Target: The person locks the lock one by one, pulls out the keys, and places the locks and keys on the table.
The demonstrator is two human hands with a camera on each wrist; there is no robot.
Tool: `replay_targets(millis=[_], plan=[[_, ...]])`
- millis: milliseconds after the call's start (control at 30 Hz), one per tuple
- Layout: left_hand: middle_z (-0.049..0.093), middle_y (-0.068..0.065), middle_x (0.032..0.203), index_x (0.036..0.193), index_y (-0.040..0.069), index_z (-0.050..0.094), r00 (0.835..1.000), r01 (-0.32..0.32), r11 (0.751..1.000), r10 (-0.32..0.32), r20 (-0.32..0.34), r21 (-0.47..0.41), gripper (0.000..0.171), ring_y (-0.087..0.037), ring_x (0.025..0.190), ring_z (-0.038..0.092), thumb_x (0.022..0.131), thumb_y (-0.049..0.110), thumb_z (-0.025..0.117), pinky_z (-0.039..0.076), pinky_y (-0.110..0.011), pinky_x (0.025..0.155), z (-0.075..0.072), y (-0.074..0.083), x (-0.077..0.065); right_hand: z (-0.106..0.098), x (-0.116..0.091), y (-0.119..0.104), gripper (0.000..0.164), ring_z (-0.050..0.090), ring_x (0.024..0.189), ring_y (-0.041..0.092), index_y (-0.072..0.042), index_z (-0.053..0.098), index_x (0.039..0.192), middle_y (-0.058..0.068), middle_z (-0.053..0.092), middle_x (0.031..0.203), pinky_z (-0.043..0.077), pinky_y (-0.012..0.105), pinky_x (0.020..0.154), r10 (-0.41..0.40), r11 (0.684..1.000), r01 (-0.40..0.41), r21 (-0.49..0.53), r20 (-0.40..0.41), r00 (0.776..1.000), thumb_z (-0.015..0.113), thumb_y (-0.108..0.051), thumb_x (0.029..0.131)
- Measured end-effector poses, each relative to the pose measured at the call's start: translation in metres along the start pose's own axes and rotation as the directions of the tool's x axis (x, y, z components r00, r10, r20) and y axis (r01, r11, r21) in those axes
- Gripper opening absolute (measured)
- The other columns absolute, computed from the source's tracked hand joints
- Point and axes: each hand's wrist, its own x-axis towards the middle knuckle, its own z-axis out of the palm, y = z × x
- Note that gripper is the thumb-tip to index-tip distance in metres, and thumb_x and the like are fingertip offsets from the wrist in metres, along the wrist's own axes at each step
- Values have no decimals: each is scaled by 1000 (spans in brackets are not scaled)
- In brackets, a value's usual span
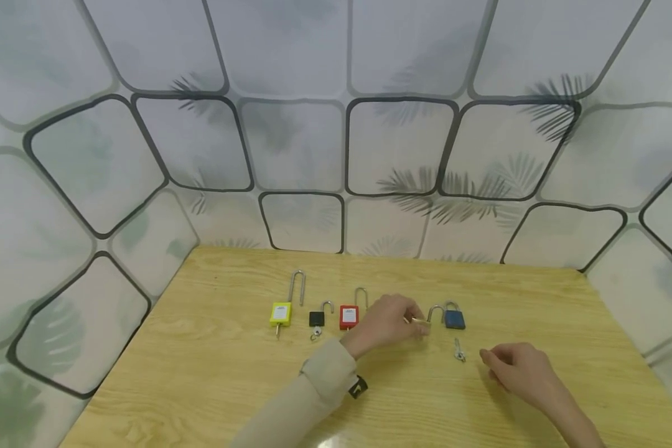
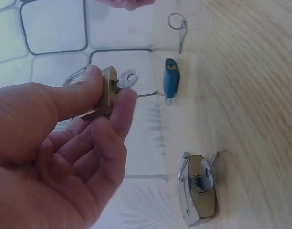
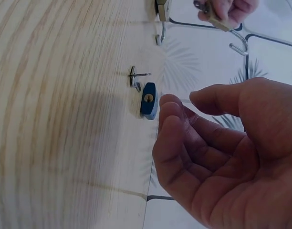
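My left hand (image 1: 391, 320) holds a small brass padlock (image 2: 109, 88) between thumb and fingers. A silver key (image 2: 129, 78) stands in its keyhole, and its shackle (image 1: 435, 308) hangs open on the far side. A blue padlock (image 1: 455, 320) with its shackle closed lies just right of that hand. In front of the blue one is a loose key on a ring (image 1: 460, 352). My right hand (image 1: 522, 371) hovers to the right of this key, fingers loosely curled around nothing. Another padlock (image 2: 199, 193), brass-faced with a key in it, stands near my left hand, hidden from the head view.
Left of my hands, a yellow padlock (image 1: 280, 314), a black padlock (image 1: 317, 318) and a red padlock (image 1: 349, 316) lie in a row, all with shackles open and keys inserted. The wooden table (image 1: 218, 367) meets a patterned cloth wall (image 1: 297, 143) at the back and sides.
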Motion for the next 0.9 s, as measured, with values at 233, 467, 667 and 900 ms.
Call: replay_targets(millis=[233,467,667,900], plan=[[71,4,95,106,15,75,1000,17,989,-15,15,-144,28,-2,79,60,82,30,78,56,-22,66,-3,2,-8,0,2,-4,30,59,56,15,0,73,94,3,69,65,49,27,46,-20,1000,21,22,-56,998,57,-25,98],[71,7,91,100,19,76,994,104,947,-107,5,-304,23,-3,82,63,80,29,80,57,-27,71,-1,-5,-19,1,1,-12,35,69,69,20,4,70,109,15,76,84,60,28,53,-130,983,152,98,-201,971,55,-28,100],[73,1,80,89,13,74,994,105,850,-101,36,-515,13,-19,74,70,80,20,80,61,-44,72,-7,-6,-28,5,3,-22,28,70,73,11,-2,69,111,8,76,90,62,29,57,-204,946,266,187,-295,934,58,-25,99],[73,0,81,83,10,72,992,121,804,-122,38,-582,10,-24,75,70,80,15,80,58,-54,77,-8,-7,-32,5,3,-38,21,69,71,9,0,71,109,-18,73,83,60,20,57,-262,882,370,290,-350,899,64,-14,95]])
